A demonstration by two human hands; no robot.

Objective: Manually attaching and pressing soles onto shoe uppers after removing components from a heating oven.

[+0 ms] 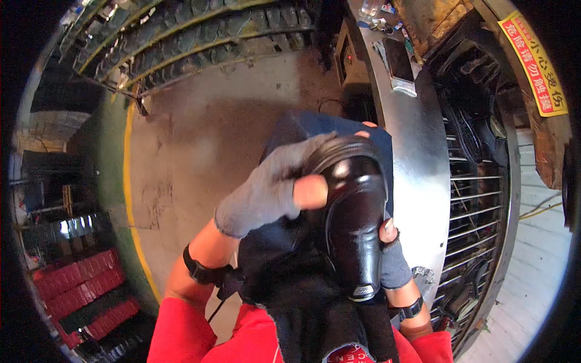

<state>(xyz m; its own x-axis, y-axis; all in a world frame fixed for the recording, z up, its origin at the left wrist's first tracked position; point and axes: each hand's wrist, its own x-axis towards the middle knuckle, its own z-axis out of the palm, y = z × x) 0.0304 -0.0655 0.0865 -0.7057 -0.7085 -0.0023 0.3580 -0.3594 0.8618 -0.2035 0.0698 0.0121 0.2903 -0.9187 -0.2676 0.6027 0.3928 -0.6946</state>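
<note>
A glossy black boot (354,233) is held upright in front of my body, its rounded toe end pointing away and a small pale tag at its near end. My left hand (275,184), in a grey glove with a bare thumb, grips the far left side of the boot. Its thumb presses toward the boot and its other fingers are mostly hidden. My right hand (392,254), in a similar glove, holds the boot's right side, with bare fingertips showing at the edge. A dark blue cloth or apron (284,136) lies behind the boot.
To the right runs a metal bench (417,157), bearing a dark flat device (397,59) and small items. Beyond it, a barred conveyor (475,209) carries dark footwear (484,136). Racks of shoes (224,39) stand far left; red crates (78,281) sit near left. A yellow line (129,181) crosses the floor.
</note>
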